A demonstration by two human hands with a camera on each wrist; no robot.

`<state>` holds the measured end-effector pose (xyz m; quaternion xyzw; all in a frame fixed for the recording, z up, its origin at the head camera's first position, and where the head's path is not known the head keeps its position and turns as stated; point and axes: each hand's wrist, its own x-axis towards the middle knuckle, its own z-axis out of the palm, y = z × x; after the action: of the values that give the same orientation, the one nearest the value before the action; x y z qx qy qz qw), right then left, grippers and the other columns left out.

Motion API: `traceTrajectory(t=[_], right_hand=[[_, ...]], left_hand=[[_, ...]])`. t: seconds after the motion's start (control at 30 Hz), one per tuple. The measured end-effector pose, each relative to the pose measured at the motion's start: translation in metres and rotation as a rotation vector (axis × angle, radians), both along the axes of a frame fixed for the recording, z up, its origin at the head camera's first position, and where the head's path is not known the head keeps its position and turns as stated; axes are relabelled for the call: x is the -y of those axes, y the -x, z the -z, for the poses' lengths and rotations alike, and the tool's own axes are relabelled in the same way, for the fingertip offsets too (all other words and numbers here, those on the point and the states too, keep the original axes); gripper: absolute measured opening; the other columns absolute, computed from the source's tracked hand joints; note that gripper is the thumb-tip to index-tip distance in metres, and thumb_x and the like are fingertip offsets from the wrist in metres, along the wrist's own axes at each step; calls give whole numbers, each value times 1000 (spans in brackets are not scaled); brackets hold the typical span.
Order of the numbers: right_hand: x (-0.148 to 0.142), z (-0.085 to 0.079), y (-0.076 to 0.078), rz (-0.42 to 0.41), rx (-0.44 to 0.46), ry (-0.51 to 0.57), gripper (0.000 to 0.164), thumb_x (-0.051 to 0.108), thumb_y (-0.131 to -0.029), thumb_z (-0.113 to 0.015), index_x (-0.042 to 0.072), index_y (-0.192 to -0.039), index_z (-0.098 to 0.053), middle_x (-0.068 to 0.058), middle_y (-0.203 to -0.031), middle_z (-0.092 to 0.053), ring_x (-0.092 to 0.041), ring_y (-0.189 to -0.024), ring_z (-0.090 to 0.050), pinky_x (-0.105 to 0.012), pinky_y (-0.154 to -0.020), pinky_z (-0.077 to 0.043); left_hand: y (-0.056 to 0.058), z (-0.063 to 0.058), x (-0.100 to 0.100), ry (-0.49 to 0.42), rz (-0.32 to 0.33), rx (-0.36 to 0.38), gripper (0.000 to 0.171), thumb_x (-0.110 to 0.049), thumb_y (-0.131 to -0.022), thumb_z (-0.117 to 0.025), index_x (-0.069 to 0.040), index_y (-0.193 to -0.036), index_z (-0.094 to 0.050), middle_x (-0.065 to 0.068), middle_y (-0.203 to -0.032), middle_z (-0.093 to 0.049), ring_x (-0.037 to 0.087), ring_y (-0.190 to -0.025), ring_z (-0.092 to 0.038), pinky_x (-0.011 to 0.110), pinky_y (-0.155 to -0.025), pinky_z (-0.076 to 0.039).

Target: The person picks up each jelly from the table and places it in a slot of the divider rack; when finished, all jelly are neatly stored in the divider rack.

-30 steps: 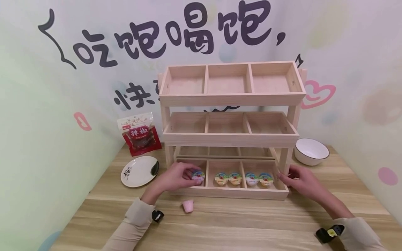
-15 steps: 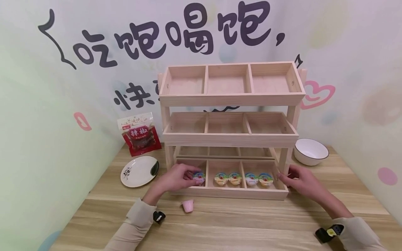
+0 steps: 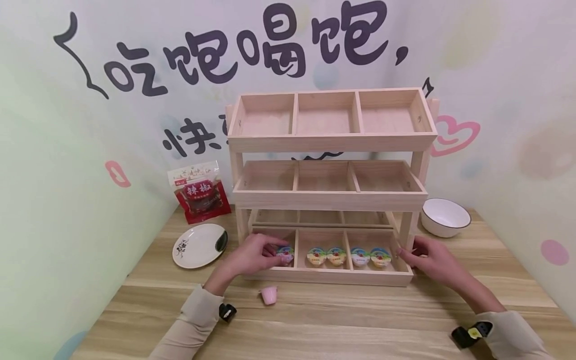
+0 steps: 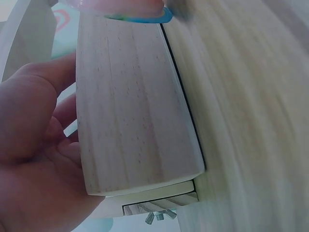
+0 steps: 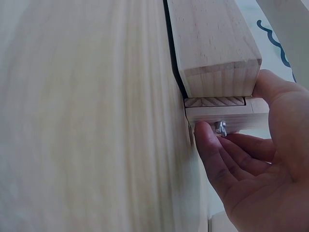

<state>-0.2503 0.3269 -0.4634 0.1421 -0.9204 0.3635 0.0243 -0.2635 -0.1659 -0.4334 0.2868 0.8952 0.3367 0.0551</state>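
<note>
My left hand (image 3: pixel 252 254) reaches into the bottom-left compartment of a three-tier wooden rack (image 3: pixel 330 201). Its thumb and fingers pinch a jelly cup (image 3: pixel 286 255) with a colourful lid, partly hidden by the fingers. In the left wrist view the front board (image 4: pixel 133 106) hides the fingertips. My right hand (image 3: pixel 433 260) grips the right end of the bottom tier; the right wrist view has its fingers curled beside a wing nut (image 5: pixel 221 128). Two yellowish jelly cups (image 3: pixel 316 256) lie in the middle compartment, a pale and a yellow jelly cup (image 3: pixel 381 257) in the right one.
A pink jelly cup (image 3: pixel 269 295) lies on its side on the table before the rack. To the left are a white plate (image 3: pixel 198 247) and a red bag of chilli (image 3: pixel 202 197). Behind the rack's right side stands a white bowl (image 3: pixel 445 217).
The left hand and the jelly cup in it have shifted slightly right inside the compartment, then stayed nearly still. The right hand keeps its place on the rack.
</note>
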Motion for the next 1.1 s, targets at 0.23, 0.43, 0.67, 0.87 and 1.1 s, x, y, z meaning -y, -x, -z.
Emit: traceTrajectory(t=[0.23,0.43,0.67,0.87,1.1], right_hand=[[-3,-2,0,1,1,5,42,31,-105,-73,2,-134,-67,-10,-112,-76,-5,-89,-64,-25,-66,-55],[-5,-2,1,9,8,-2,43,32,-105,-73,2,-135,-67,-11,-113,-76,-6,-90,-65,-25,-67,-56],[-4,-2,-1,22,17,2,45,33,-105,-73,1,-136,-66,-12,-116,-76,-7,-92,-66,-25,-69,-56],[-1,-2,-1,7,31,10,46,34,-106,-72,1,-138,-65,-12,-118,-76,-8,-94,-66,-26,-71,-57],[1,-2,-1,12,25,7,47,33,-105,-72,2,-139,-65,-13,-120,-76,-9,-95,-66,-25,-71,-57]], left_hand=[[2,0,-1,-30,10,-17,36,-22,-97,-82,-8,-130,-79,4,-99,-82,7,-83,-72,21,-68,-56],[2,-1,-2,-25,9,-21,35,-21,-98,-80,-7,-130,-78,6,-103,-81,10,-86,-73,24,-73,-60],[-5,-6,2,-44,-7,-54,34,-23,-100,-77,-7,-130,-76,10,-120,-79,24,-107,-75,41,-94,-63],[-29,-11,10,-121,-15,-110,22,-12,-100,-76,-7,-121,-78,7,-110,-79,15,-92,-71,32,-81,-63],[-58,-9,21,-119,-48,-64,10,-13,-100,-77,-12,-108,-82,-1,-95,-80,2,-84,-68,23,-75,-60]])
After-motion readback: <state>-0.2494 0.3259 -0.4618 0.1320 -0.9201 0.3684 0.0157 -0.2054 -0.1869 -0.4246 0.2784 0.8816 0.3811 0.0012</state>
